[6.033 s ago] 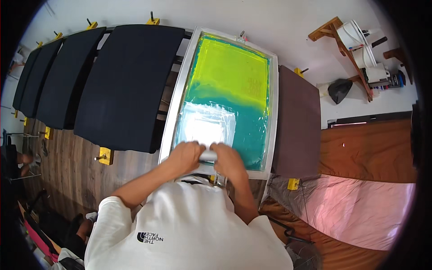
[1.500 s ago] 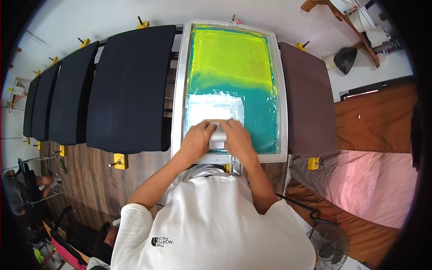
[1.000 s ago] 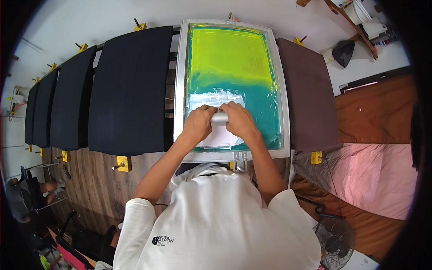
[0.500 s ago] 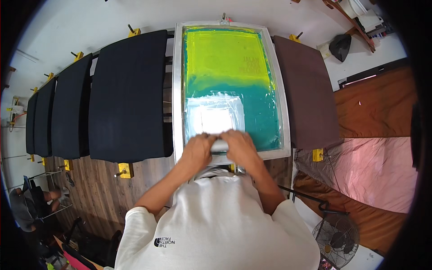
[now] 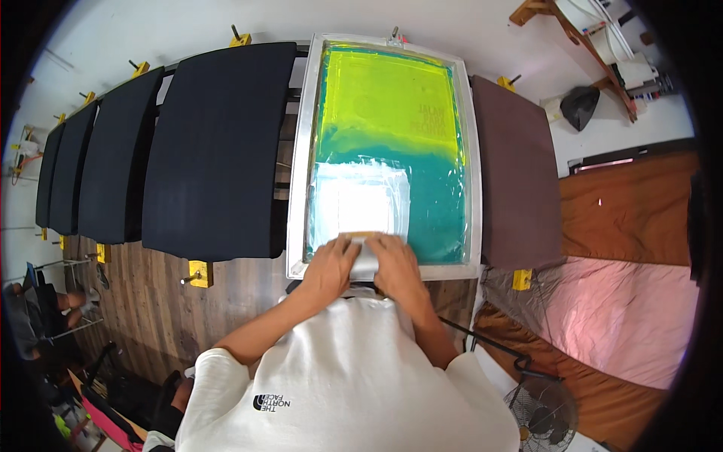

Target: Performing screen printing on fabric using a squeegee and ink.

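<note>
My left hand (image 5: 328, 269) and my right hand (image 5: 397, 267) grip a squeegee (image 5: 361, 235) side by side, fingers wrapped over its top. Only its tan upper edge and part of its pale face show between them. It stands at the near end of a screen-printing screen (image 5: 300, 181) with a pale metal frame. White ink (image 5: 364, 197) covers a squarish patch of the mesh just beyond the squeegee. Farther off, the green mesh (image 5: 433, 192) gives way to a bright yellow-green area (image 5: 384, 87).
Black garments on boards (image 5: 218, 151) line the left side; a brown one (image 5: 518, 173) lies to the right. Yellow clamps (image 5: 200, 273) stick out at the boards' ends. A fan (image 5: 541, 414) stands at the lower right. Another person (image 5: 56, 305) is at the far lower left.
My hands have drawn the squeegee slightly nearer to me, and its tan top edge now shows. The whole view has shifted and turned a little.
</note>
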Action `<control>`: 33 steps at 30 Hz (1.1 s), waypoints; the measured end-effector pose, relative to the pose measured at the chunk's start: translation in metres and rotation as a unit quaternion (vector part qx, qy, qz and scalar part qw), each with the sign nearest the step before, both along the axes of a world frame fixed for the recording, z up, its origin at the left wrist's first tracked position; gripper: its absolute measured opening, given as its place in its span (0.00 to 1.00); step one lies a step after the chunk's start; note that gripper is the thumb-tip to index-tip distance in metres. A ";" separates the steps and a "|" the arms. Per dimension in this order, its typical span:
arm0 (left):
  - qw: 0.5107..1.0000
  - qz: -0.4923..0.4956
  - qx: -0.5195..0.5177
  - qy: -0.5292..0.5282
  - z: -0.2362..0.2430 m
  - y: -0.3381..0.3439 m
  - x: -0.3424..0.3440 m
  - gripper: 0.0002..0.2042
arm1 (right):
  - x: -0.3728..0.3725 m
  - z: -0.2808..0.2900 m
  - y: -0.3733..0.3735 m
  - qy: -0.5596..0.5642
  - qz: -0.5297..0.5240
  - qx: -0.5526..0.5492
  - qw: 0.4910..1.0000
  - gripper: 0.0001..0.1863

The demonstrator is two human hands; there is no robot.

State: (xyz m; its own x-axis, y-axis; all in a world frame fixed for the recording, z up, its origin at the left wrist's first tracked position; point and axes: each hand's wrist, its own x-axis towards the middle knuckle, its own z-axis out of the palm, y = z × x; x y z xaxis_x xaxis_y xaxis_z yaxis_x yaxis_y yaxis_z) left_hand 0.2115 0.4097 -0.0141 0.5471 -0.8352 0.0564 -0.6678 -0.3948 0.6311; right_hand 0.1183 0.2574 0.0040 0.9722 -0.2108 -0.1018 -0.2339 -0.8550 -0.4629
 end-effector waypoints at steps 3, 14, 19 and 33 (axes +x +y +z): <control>0.994 -0.034 0.066 0.083 0.018 0.006 -0.002 0.26 | -0.002 0.010 0.000 0.044 0.006 0.019 0.999 0.27; 0.998 0.010 0.047 0.041 0.004 -0.066 0.100 0.18 | 0.107 0.007 -0.066 0.068 0.010 -0.007 0.998 0.19; 0.999 0.042 -0.002 -0.001 -0.013 -0.047 0.059 0.19 | 0.068 -0.008 -0.042 -0.015 -0.016 -0.006 1.000 0.23; 0.986 -0.043 0.108 0.116 0.026 -0.006 0.024 0.23 | 0.021 0.023 -0.011 0.122 -0.003 0.070 0.990 0.20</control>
State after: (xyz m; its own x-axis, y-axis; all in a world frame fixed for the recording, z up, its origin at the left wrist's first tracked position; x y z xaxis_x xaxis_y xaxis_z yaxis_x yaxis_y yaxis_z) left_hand 0.2356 0.4038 0.0123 0.4510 -0.8577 -0.2468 -0.5525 -0.4855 0.6775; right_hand 0.1390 0.2465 0.0268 0.9136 -0.1838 -0.3626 -0.3586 -0.7844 -0.5061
